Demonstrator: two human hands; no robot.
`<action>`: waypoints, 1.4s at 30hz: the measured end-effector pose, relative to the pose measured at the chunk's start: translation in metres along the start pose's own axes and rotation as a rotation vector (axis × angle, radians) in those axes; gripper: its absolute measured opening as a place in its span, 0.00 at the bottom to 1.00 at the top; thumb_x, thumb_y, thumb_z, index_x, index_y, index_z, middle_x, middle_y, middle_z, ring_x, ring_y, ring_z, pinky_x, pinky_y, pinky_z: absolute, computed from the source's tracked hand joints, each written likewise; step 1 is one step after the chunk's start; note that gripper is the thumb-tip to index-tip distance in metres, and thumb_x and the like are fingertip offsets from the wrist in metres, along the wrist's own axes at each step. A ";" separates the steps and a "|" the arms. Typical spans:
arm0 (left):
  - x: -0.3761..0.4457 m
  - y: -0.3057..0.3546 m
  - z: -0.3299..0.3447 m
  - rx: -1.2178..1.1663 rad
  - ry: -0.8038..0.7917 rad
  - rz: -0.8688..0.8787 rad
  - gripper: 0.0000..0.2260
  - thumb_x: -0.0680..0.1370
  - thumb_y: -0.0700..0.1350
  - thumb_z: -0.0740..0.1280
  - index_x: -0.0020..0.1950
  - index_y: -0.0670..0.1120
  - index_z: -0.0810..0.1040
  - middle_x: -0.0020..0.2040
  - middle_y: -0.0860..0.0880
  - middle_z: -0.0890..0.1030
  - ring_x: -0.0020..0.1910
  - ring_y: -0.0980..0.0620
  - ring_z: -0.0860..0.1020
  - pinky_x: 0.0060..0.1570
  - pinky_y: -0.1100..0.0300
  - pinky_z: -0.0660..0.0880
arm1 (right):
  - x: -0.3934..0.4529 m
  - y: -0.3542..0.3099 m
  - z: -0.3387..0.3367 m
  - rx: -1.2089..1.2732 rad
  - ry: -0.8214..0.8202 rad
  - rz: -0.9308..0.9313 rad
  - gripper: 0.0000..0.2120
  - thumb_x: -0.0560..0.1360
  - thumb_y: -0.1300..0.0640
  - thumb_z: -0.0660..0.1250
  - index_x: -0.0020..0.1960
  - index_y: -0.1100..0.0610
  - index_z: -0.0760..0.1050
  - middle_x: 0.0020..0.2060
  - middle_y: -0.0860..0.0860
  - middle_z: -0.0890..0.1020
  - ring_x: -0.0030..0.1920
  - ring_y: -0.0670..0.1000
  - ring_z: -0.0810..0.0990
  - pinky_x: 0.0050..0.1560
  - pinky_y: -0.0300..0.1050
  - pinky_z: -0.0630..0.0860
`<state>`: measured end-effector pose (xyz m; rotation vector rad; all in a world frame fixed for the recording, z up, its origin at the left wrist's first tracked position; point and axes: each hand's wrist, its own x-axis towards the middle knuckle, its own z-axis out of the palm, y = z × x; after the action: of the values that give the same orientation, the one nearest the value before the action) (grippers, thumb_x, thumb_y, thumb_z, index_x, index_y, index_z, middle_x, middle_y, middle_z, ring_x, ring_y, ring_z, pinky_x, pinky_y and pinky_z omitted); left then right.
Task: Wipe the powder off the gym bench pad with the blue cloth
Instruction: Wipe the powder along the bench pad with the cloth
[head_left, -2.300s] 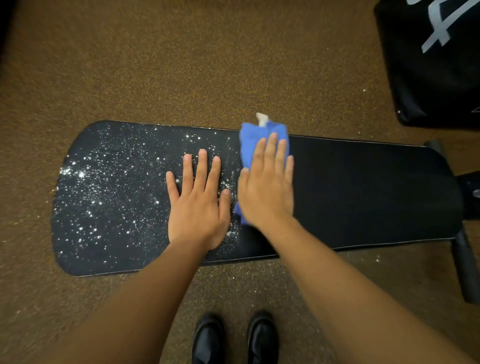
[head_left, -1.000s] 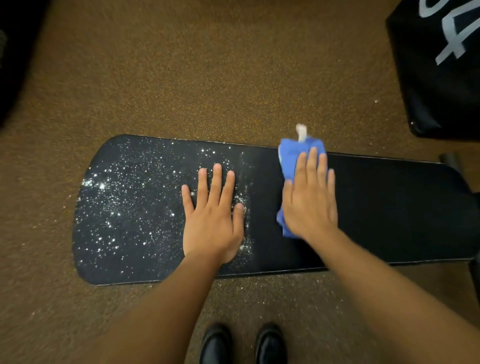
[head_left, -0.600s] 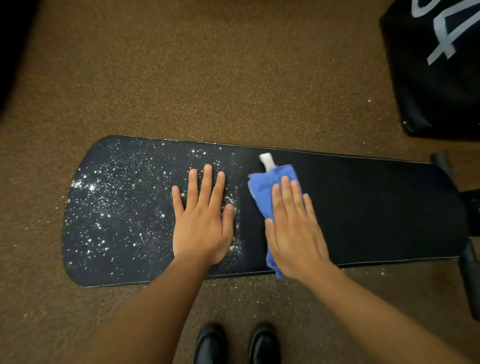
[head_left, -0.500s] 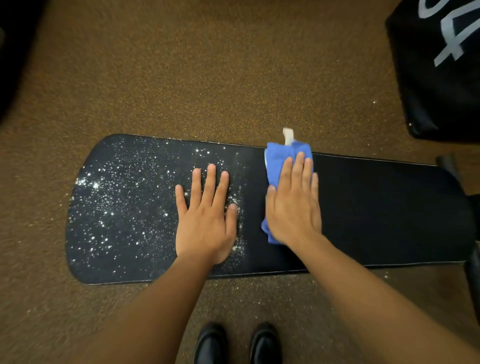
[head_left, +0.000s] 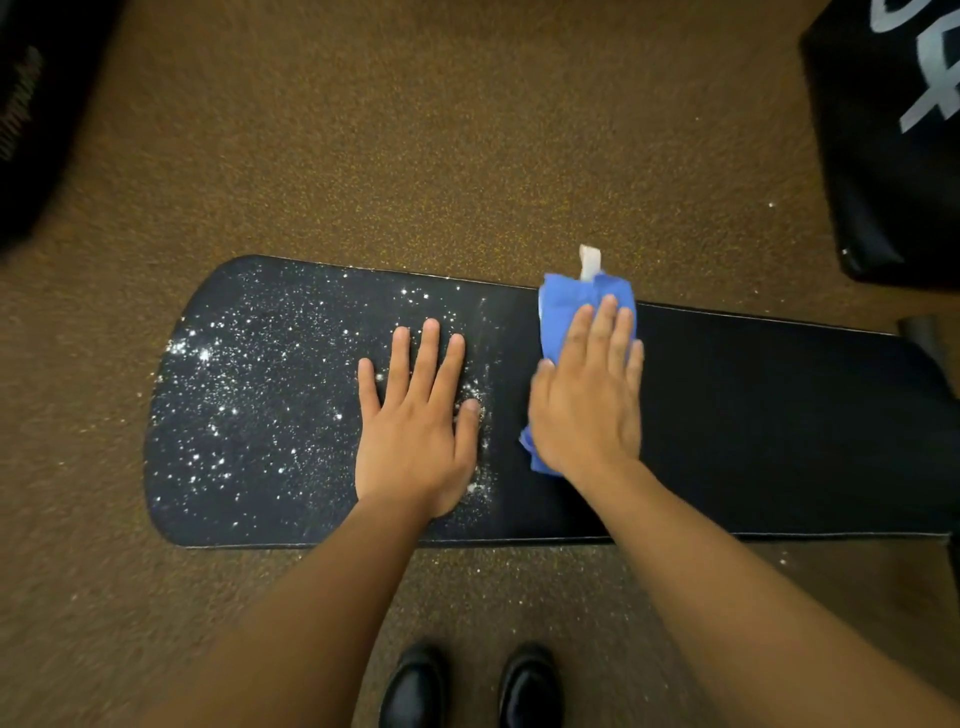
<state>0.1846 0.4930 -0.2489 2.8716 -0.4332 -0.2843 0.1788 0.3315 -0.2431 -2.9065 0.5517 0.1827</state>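
1. R hand (head_left: 587, 395) flat, fingers spread, pressing cloth (head_left: 558, 317) at pad (head_left: 779, 426) far edge; it's slid back up from near edge.
2. L hand (head_left: 415, 431) flat, open, still on powder (head_left: 249, 395).
3. Right half clean; left half remains.

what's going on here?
A person is wiping white powder off a black gym bench pad. The right hand presses a folded blue cloth flat on the pad, near the far edge. The left hand rests flat, fingers spread, on the dusty part. The pad right of the cloth looks clean; the left end is speckled, so the job is about half done.
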 end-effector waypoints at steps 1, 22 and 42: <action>0.001 0.000 0.000 -0.002 0.003 0.000 0.28 0.81 0.57 0.43 0.81 0.52 0.46 0.81 0.52 0.42 0.79 0.49 0.37 0.75 0.41 0.38 | 0.006 -0.013 0.001 0.011 -0.004 -0.009 0.32 0.81 0.50 0.51 0.78 0.65 0.46 0.78 0.63 0.47 0.78 0.61 0.44 0.77 0.59 0.45; 0.006 -0.082 -0.035 -0.011 0.022 0.084 0.30 0.81 0.59 0.45 0.81 0.51 0.47 0.81 0.50 0.45 0.79 0.49 0.39 0.76 0.42 0.40 | -0.018 -0.039 0.009 0.024 0.028 -0.096 0.32 0.79 0.47 0.46 0.80 0.58 0.45 0.79 0.57 0.46 0.79 0.56 0.42 0.77 0.57 0.46; 0.008 -0.088 -0.027 0.018 0.008 0.084 0.29 0.81 0.59 0.45 0.81 0.52 0.48 0.81 0.50 0.45 0.79 0.47 0.40 0.75 0.41 0.40 | -0.065 -0.070 0.011 0.007 -0.079 -0.161 0.32 0.79 0.47 0.40 0.79 0.59 0.43 0.79 0.56 0.42 0.78 0.55 0.38 0.77 0.56 0.42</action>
<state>0.2220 0.5779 -0.2463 2.8615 -0.5563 -0.2554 0.1436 0.4203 -0.2337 -2.9052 0.3026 0.2710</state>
